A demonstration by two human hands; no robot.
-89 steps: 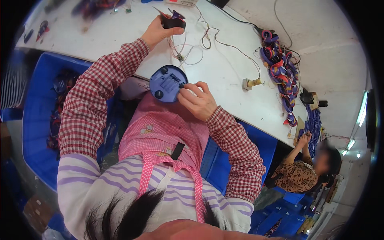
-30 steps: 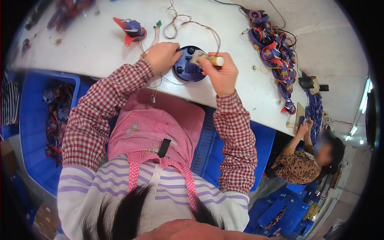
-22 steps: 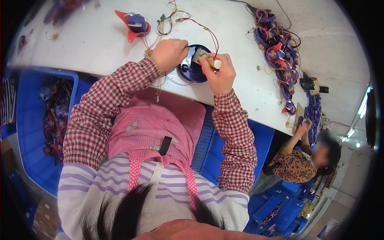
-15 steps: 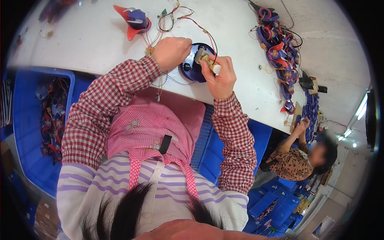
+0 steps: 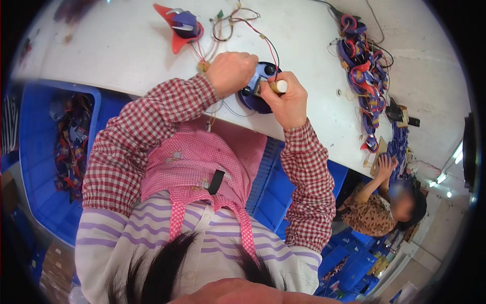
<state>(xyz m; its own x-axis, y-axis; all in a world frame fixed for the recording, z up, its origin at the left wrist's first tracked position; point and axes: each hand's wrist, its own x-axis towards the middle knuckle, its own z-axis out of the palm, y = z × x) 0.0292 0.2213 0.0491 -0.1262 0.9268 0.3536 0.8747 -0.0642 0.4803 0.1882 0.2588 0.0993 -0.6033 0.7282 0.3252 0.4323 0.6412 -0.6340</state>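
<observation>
A dark blue round plastic base (image 5: 248,103) lies on the white table in front of me. In my right hand (image 5: 287,104), thumb and fingers pinch a small part with a white round end (image 5: 281,86), held over the base. Red and black wires (image 5: 272,48) run near it. My left hand (image 5: 230,75) is curled closed at the base's left edge; anything between its fingertips is hidden. Next to the left wrist is a small yellowish piece with thin wires (image 5: 204,66). Beyond it sits a red and purple winged plastic piece (image 5: 185,25).
The white table (image 5: 121,55) bears a long pile of purple and red wired pieces (image 5: 362,81) on the right. A blue bin (image 5: 38,197) at lower left holds similar pieces. At the far right, a co-worker in a patterned top (image 5: 368,210) has hands at the table.
The whole view has shifted slightly, so things appear lower and further right. My right hand has tipped the small part, and its fingers sit closer on the base. The co-worker's hands have risen together.
</observation>
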